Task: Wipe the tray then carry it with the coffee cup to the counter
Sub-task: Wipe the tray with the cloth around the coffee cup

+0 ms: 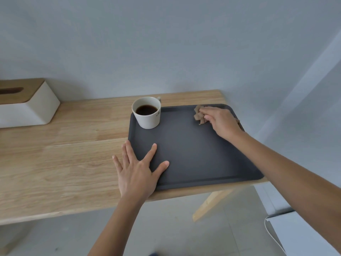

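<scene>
Head camera, looking down at a pale wooden table (64, 154) against a grey wall. A dark grey tray (193, 150) lies flat at the table's right end, its near right corner reaching the table edge. A white coffee cup (148, 115), nearly full of black coffee, stands upright inside the tray's far left corner, handle turned away. At far left, a white tissue box (27, 108) with a wooden lid sits well apart from the tray.

The left hand (137, 172) is spread flat and wide open, gripping nothing; its thumb and forefinger press on the tray's near left area while the other fingers rest on the table just beside the rim. It appears to be steadying the tray. The right hand (221, 121) is curled closed around a crumpled brown cloth (199, 115), pressing it onto the tray near the far right corner.

Judged from this, wiping is under way and carrying has not begun. Risks: a sweep leftward could knock the cup and spill coffee; pushing hard could slide the tray off the table edge if the bracing hand slips
</scene>
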`<state>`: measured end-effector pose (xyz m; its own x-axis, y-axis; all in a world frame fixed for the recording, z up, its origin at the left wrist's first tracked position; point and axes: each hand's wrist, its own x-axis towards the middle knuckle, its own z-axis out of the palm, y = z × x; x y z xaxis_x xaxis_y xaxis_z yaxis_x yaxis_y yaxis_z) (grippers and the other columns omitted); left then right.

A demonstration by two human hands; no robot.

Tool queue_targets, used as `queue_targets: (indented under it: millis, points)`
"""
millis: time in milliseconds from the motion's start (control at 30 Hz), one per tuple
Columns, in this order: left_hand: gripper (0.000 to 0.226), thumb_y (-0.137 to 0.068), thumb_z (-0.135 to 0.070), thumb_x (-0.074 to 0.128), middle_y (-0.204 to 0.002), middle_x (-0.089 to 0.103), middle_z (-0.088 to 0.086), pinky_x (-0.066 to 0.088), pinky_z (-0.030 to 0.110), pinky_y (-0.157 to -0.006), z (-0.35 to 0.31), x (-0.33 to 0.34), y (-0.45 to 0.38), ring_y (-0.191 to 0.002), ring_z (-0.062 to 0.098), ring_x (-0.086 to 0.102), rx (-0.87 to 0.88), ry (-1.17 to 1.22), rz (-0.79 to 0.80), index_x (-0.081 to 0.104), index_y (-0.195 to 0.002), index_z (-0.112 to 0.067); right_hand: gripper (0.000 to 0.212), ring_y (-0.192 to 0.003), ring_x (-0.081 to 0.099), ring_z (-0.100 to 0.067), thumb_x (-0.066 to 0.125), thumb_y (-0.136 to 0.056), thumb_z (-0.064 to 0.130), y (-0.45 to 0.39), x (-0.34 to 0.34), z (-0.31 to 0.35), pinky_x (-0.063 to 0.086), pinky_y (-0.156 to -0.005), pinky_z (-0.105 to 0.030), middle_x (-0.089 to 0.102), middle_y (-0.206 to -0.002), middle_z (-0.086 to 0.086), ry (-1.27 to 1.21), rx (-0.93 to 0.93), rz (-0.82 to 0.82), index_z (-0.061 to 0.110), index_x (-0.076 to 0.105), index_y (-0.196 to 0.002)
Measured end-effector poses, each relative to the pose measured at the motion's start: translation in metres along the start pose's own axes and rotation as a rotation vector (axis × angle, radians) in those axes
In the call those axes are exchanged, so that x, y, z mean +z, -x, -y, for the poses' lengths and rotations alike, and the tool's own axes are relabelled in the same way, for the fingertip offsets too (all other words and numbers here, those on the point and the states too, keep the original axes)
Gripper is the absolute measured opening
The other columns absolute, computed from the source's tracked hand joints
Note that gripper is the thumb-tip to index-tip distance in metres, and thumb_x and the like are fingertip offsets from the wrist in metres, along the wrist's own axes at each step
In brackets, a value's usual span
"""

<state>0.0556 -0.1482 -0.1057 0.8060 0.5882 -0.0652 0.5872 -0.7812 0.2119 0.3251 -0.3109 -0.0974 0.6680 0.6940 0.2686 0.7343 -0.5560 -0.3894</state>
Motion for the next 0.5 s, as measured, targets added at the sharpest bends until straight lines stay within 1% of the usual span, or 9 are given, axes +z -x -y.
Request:
queue_targets:
  millis: [67, 133, 233, 300, 400, 467, 500]
  points:
    - [0.073, -0.077, -0.083, 0.017, -0.159, -0.012, 0.021, -0.007, 0.055, -0.116, 0.000, 0.000, 0.000, -0.147, 0.031, -0.015, -0.001, -0.007, -0.002, 0.011, -0.144, -0.055, 0.033, -0.122, 0.059, -0.023, 0.055, -0.093, 0.011, 0.021, 0.001, 0.023, 0.044, -0.105, -0.040, 0.064, -0.129, -0.004, -0.047, -0.054, 0.022, 0.017, 0.063, -0.125]
    - [0.072, -0.077, -0.082, 0.017, -0.159, -0.011, 0.021, -0.007, 0.055, -0.116, -0.001, 0.000, 0.000, -0.147, 0.031, -0.015, -0.003, -0.014, -0.003, 0.011, -0.144, -0.055, 0.033, -0.124, 0.057, -0.019, 0.057, -0.092, 0.010, 0.048, 0.003, 0.049, 0.041, -0.109, -0.037, 0.064, -0.130, -0.004, -0.106, -0.123, 0.061, 0.015, 0.064, -0.125]
    - [0.071, -0.078, -0.082, 0.017, -0.159, -0.012, 0.021, -0.008, 0.056, -0.116, -0.001, 0.000, 0.000, -0.147, 0.032, -0.015, -0.004, -0.019, -0.003, 0.011, -0.144, -0.055, 0.034, -0.126, 0.053, -0.011, 0.055, -0.093, 0.013, 0.091, -0.002, 0.076, 0.036, -0.111, -0.025, 0.061, -0.133, -0.002, -0.163, -0.229, 0.192, 0.015, 0.064, -0.125]
    - [0.071, -0.078, -0.082, 0.018, -0.159, -0.012, 0.020, -0.007, 0.056, -0.115, -0.001, 0.000, 0.000, -0.147, 0.032, -0.014, -0.007, -0.015, -0.007, 0.012, -0.144, -0.055, 0.035, -0.129, 0.050, -0.008, 0.052, -0.093, 0.017, 0.115, -0.013, 0.079, 0.035, -0.110, -0.021, 0.059, -0.136, -0.001, -0.177, -0.273, 0.280, 0.016, 0.063, -0.126]
    - [0.072, -0.078, -0.082, 0.018, -0.159, -0.010, 0.020, -0.007, 0.056, -0.115, -0.001, 0.000, 0.001, -0.148, 0.032, -0.013, -0.010, -0.011, -0.017, 0.013, -0.144, -0.055, 0.036, -0.130, 0.048, -0.005, 0.053, -0.092, 0.018, 0.137, -0.028, 0.063, 0.039, -0.109, -0.024, 0.059, -0.136, 0.002, -0.160, -0.289, 0.318, 0.019, 0.064, -0.126]
    - [0.071, -0.078, -0.082, 0.019, -0.159, -0.009, 0.021, -0.007, 0.056, -0.115, -0.001, -0.001, 0.001, -0.148, 0.032, -0.012, -0.010, 0.000, -0.019, 0.014, -0.144, -0.054, 0.036, -0.134, 0.043, -0.002, 0.054, -0.092, 0.022, 0.144, -0.039, 0.046, 0.041, -0.108, -0.031, 0.056, -0.138, 0.007, -0.166, -0.211, 0.297, 0.027, 0.061, -0.127]
    - [0.071, -0.078, -0.081, 0.019, -0.159, -0.009, 0.021, -0.007, 0.056, -0.115, -0.001, -0.001, 0.002, -0.148, 0.032, -0.011, -0.009, 0.004, -0.018, 0.015, -0.144, -0.054, 0.038, -0.137, 0.038, -0.001, 0.054, -0.093, 0.026, 0.146, -0.045, 0.039, 0.039, -0.110, -0.034, 0.053, -0.141, 0.011, -0.171, -0.165, 0.290, 0.033, 0.058, -0.130]
